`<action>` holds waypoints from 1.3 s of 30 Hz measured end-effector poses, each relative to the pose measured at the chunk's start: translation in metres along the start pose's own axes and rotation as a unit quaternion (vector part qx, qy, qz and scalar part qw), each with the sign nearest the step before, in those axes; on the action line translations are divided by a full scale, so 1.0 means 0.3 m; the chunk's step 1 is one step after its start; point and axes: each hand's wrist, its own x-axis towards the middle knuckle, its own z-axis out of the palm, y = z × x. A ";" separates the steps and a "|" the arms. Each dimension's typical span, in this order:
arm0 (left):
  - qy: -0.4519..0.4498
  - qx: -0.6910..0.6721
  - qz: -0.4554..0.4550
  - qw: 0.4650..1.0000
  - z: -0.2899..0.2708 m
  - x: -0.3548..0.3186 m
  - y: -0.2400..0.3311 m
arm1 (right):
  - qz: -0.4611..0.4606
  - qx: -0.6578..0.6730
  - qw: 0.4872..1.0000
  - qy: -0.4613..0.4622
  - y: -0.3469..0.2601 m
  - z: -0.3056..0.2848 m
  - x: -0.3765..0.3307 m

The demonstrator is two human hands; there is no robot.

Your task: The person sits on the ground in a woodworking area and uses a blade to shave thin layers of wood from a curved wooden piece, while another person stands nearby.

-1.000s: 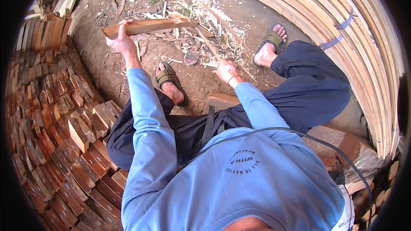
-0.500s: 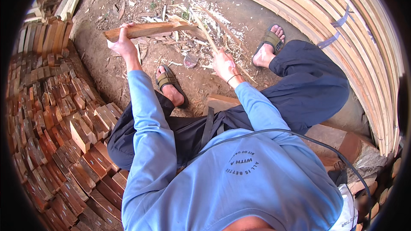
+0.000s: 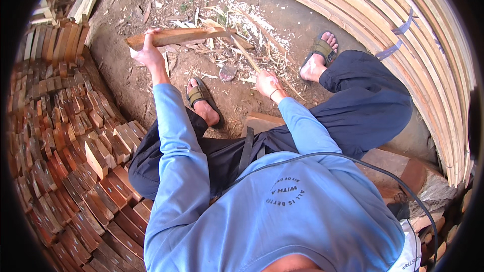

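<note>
The left hand (image 3: 147, 53) is closed around one end of a rough wooden slat (image 3: 179, 36), which stretches level away from it toward the person's right, above the dirt floor (image 3: 126, 65). The right hand (image 3: 266, 83) is clenched on the handle of a long-handled chopping tool (image 3: 241, 50); the handle slants up and away from that hand, and its far end meets the slat's far end. Wood chips and shavings (image 3: 252, 30) lie scattered just beyond the right hand. Stacked reddish wood blocks (image 3: 65, 136) fill the ground outside the left arm, and bent planks (image 3: 403, 30) curve past the right side.
</note>
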 end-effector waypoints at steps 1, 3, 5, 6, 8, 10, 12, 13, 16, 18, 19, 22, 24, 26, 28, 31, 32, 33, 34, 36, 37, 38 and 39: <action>0.010 0.007 0.004 1.000 -0.024 -0.002 -0.011 | -0.009 0.018 0.999 0.025 -0.051 -0.045 -0.006; 0.002 0.010 -0.006 1.000 -0.010 -0.018 -0.001 | -0.010 0.053 0.996 0.075 -0.149 -0.142 -0.065; -0.008 -0.001 -0.003 1.000 0.004 -0.010 -0.005 | -0.049 -0.015 0.995 0.080 -0.123 -0.112 -0.057; -0.005 -0.003 -0.002 1.000 0.015 -0.010 -0.003 | -0.051 -0.017 0.997 0.056 -0.035 -0.025 -0.022; 0.002 -0.015 -0.009 1.000 -0.004 -0.011 -0.009 | -0.011 0.006 1.000 0.028 0.029 0.039 0.000; -0.004 -0.029 -0.020 0.999 0.020 0.000 -0.005 | -0.100 0.129 0.983 0.089 0.141 0.171 0.127; 0.006 0.000 -0.020 1.000 -0.042 -0.025 -0.012 | -0.071 0.039 0.989 0.125 -0.101 -0.041 -0.032; 0.002 0.005 -0.014 1.000 -0.025 -0.014 -0.011 | -0.043 0.035 0.991 0.118 -0.107 -0.042 -0.035; -0.011 -0.010 -0.004 1.000 0.027 -0.004 -0.004 | -0.074 -0.004 0.996 0.054 0.087 0.109 0.054; -0.002 0.001 -0.004 1.000 -0.005 -0.001 -0.003 | -0.082 -0.027 0.996 0.014 0.042 0.086 0.038; 0.001 0.000 -0.004 1.000 -0.008 -0.003 -0.003 | -0.084 -0.042 0.996 -0.003 0.008 0.038 0.016; -0.004 -0.008 -0.008 1.000 -0.002 -0.014 -0.004 | -0.066 0.008 0.988 0.137 -0.115 -0.048 -0.047; -0.010 -0.017 -0.009 1.000 0.008 -0.016 -0.001 | -0.098 0.013 0.983 0.158 -0.061 -0.011 -0.034; -0.002 -0.021 -0.011 1.000 0.007 -0.015 -0.006 | -0.085 -0.005 0.991 0.103 0.051 0.071 0.008; 0.005 -0.005 -0.013 1.000 -0.019 -0.009 -0.010 | -0.128 -0.048 0.990 0.041 0.037 0.064 0.026; 0.003 0.006 -0.005 1.000 -0.009 -0.011 -0.010 | -0.063 0.028 0.985 0.157 -0.088 -0.016 -0.009; 0.003 0.005 -0.006 1.000 -0.005 -0.016 -0.005 | -0.015 0.076 0.987 0.144 -0.139 -0.080 -0.036; 0.003 0.005 -0.007 1.000 0.000 -0.025 -0.001 | -0.011 0.054 0.993 0.105 -0.096 -0.044 -0.036; 0.001 0.000 -0.002 1.000 0.022 -0.015 0.010 | -0.010 0.032 0.997 0.073 -0.026 0.001 -0.018; 0.002 -0.019 -0.005 1.000 0.012 -0.015 0.007 | -0.026 0.011 0.998 0.053 0.063 0.075 0.012; 0.006 -0.028 -0.005 1.000 0.001 -0.010 -0.002 | -0.055 0.025 0.994 0.092 0.042 0.069 0.026; 0.005 -0.026 -0.005 1.000 -0.010 -0.016 -0.007 | -0.079 0.038 0.988 0.125 0.001 0.050 0.007; 0.002 -0.012 -0.004 1.000 -0.022 -0.022 -0.011 | -0.103 0.050 0.981 0.158 -0.042 0.028 -0.008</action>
